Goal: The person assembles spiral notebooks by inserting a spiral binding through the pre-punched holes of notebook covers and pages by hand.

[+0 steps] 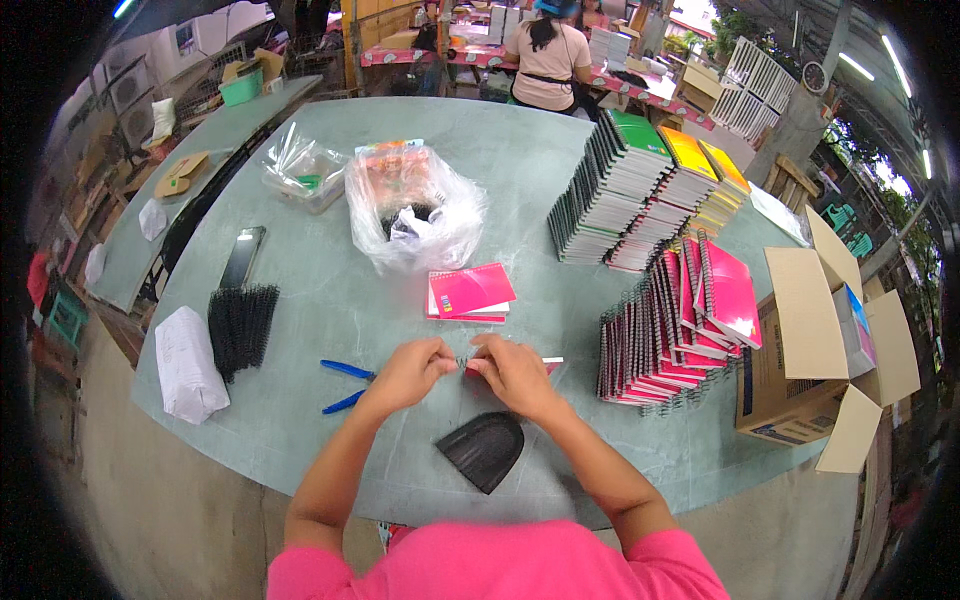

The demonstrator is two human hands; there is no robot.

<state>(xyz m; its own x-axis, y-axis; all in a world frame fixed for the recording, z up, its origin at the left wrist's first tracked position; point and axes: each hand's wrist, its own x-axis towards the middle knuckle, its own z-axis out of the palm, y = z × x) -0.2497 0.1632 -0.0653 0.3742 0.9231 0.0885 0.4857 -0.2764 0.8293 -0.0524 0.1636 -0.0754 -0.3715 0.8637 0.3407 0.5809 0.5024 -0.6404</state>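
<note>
The left hand point(412, 370) has its thumb and fingertips brought narrowly together at a thin dark coil point(463, 364), which shows in the gap between the 2 hands. The right hand point(515, 374) pinches a small notebook point(553, 366), whose pink cover and white edge show to either side of its fingers. The coil is small and partly hidden, so I cannot tell whether it runs through the notebook's holes or how firmly the left fingertips grip it.

The work sits near the front of a grey-green table point(545, 225). Just left of the left hand lie pliers point(346, 404) with 2 blue handles spread apart. Nearer the body rests a black curved piece point(483, 451), and just beyond the hands is a short pile of pink notebooks point(472, 291). Behind that pile stands a filled clear plastic bag point(436, 220).

On the left of the table, a bundle of black coils point(242, 330) lies beside a white wrapped packet point(190, 366). On the right, pink coil-bound notebooks point(680, 325) are stacked in front of taller stacks with green, orange and yellow covers point(640, 134). An open cardboard box point(790, 390) stands at the right edge.
</note>
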